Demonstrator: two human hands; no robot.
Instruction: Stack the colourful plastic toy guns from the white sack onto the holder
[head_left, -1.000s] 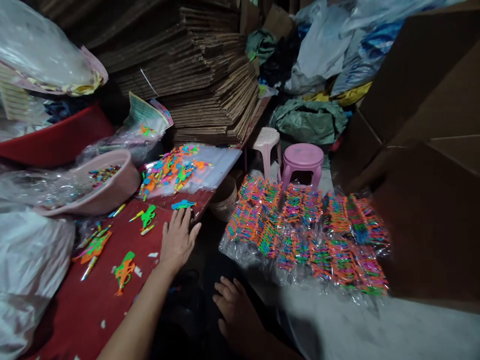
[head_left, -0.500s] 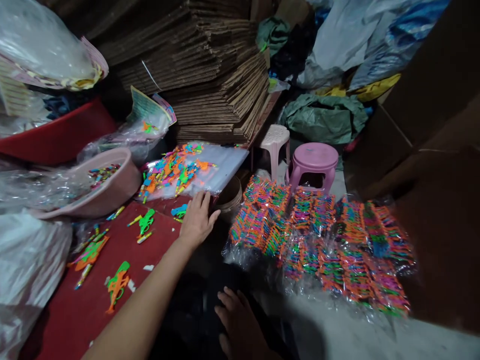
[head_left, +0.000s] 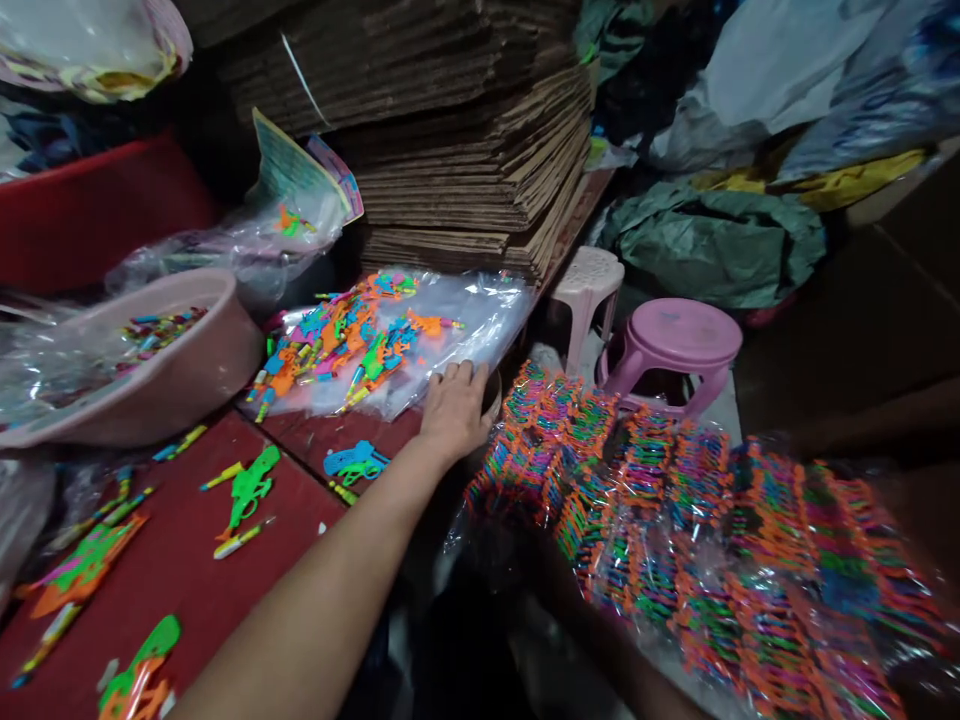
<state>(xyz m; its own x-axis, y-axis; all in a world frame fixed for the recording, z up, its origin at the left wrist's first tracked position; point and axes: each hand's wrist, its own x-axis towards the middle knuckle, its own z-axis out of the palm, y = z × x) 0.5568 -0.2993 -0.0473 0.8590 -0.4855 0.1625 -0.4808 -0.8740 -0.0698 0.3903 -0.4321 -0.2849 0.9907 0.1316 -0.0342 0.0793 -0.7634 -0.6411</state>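
Observation:
My left hand [head_left: 454,412] reaches over the front edge of the red table, its fingers lying on the near edge of a stack of clear plastic bags [head_left: 480,310]. Nothing shows in its grasp. On those bags sits a heap of small colourful plastic toy guns [head_left: 352,325] with yellow-tipped pieces among them. A blue and green toy gun [head_left: 356,461] lies on the table, left of my left wrist. My right hand [head_left: 517,545] is low, dark and blurred, beside bagged rows of colourful toys [head_left: 660,500]; its fingers cannot be made out.
A pink basin [head_left: 240,320] of small pieces stands on the red table [head_left: 277,590]; loose green and orange toy guns lie nearer. Behind are stacked flat cardboard boxes [head_left: 465,190]. A pink stool [head_left: 686,330] and a whitish stool [head_left: 589,280] stand beyond the bagged rows.
My left hand has moved forward from the table edge onto the plastic bags. My right hand has gone from my lap towards the bagged rows. The view has shifted closer.

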